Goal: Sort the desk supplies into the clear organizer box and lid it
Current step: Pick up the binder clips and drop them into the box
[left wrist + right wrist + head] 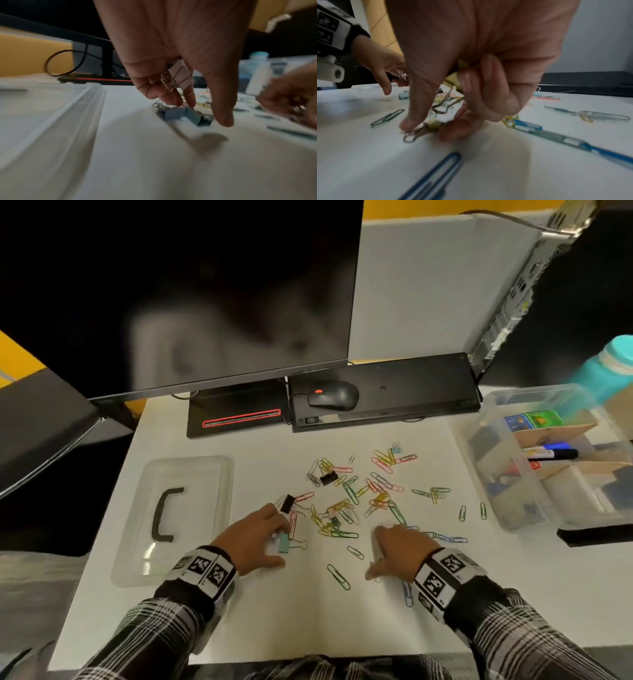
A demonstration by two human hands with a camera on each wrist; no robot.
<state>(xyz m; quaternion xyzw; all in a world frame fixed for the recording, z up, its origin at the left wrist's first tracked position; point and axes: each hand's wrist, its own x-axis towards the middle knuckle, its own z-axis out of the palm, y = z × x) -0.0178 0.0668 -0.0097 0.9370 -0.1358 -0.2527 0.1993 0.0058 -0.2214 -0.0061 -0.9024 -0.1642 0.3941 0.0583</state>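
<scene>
The left hand (171, 56) grips a white binder clip (180, 74) and reaches for a teal one (185, 115). The right hand (471, 67) pinches a yellow binder clip (433, 126) off the desk, others tucked in its palm. The clear box (507, 474) sits right of the paper-clip scatter (359, 494), its lid (178, 518) left. Overfull palms may spill clips.

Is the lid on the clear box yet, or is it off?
Off. The lid lies flat on the desk to the left, handle up, while the box stands open on the right, apart from it.
</scene>
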